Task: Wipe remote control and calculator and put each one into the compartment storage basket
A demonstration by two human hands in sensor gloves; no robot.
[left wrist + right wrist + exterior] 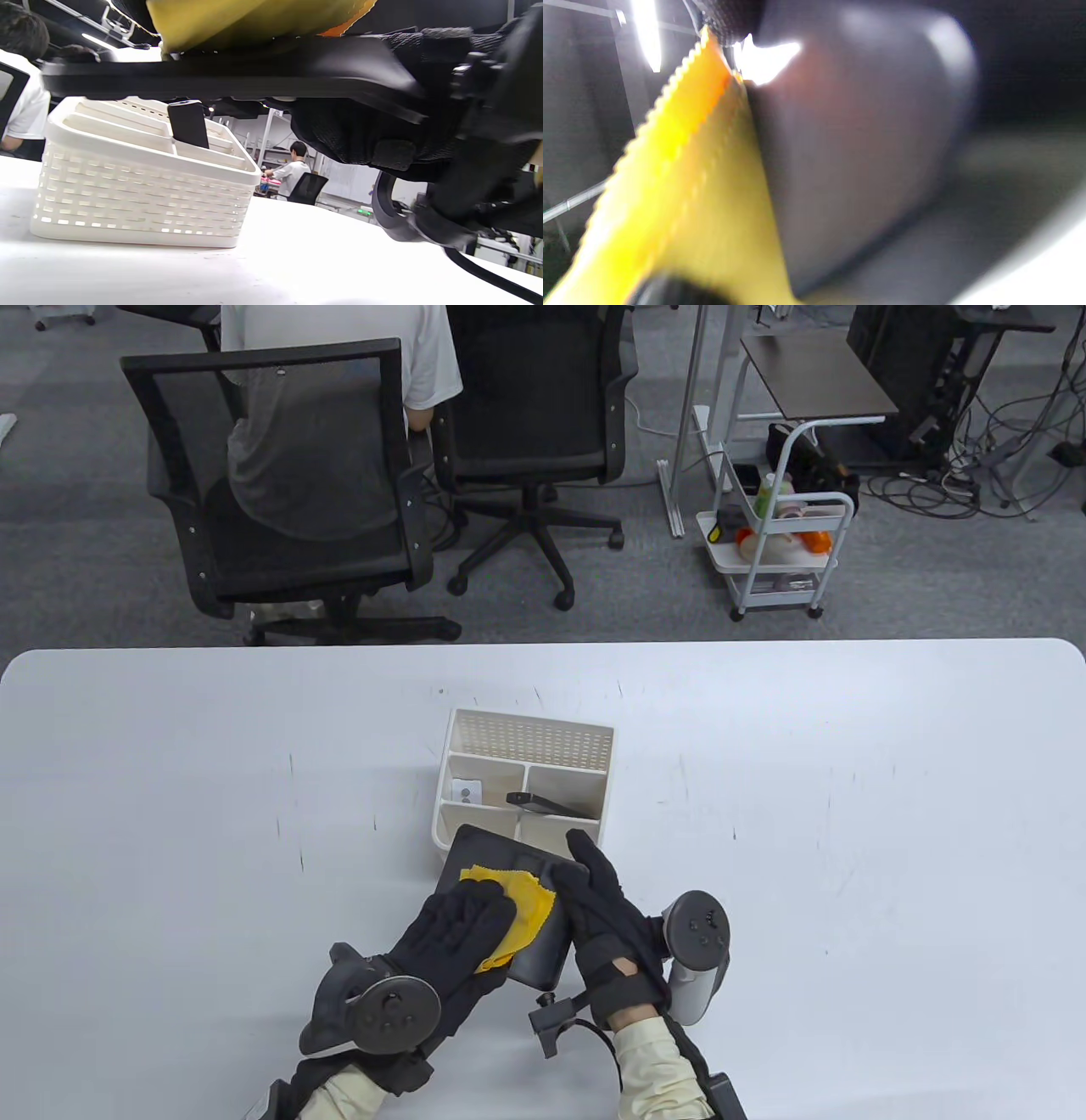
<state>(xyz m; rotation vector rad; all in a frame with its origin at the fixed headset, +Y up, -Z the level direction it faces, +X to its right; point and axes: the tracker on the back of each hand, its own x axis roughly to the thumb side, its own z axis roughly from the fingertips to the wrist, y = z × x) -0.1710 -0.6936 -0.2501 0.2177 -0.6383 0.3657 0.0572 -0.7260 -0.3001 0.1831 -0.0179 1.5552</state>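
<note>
I have the calculator held up off the tabletop, just on my side of the compartment storage basket. My right hand grips it along its right edge, fingers reaching along that side toward the far corner. My left hand lies flat on top, fingers straight, pressing the yellow cloth onto the calculator's upper face. The left wrist view confirms the calculator hangs in the air, with the basket's near rim below and beyond it.

The remote control already stands tilted in the basket's right middle compartment, so I judge that half of the job done and this one in the wiping step.

What the next move turns on: the calculator's long axis runs from near-right to far-left, its far end already overlapping the basket's near rim in the table view. The basket lies straight ahead of both hands, close. The right hand is the one carrying the calculator, so it should make the drop; the left needs only to lift the cloth clear. The near front compartment looks closest, though I cannot tell from here whether the calculator fits it flat or must go in on end.
</note>
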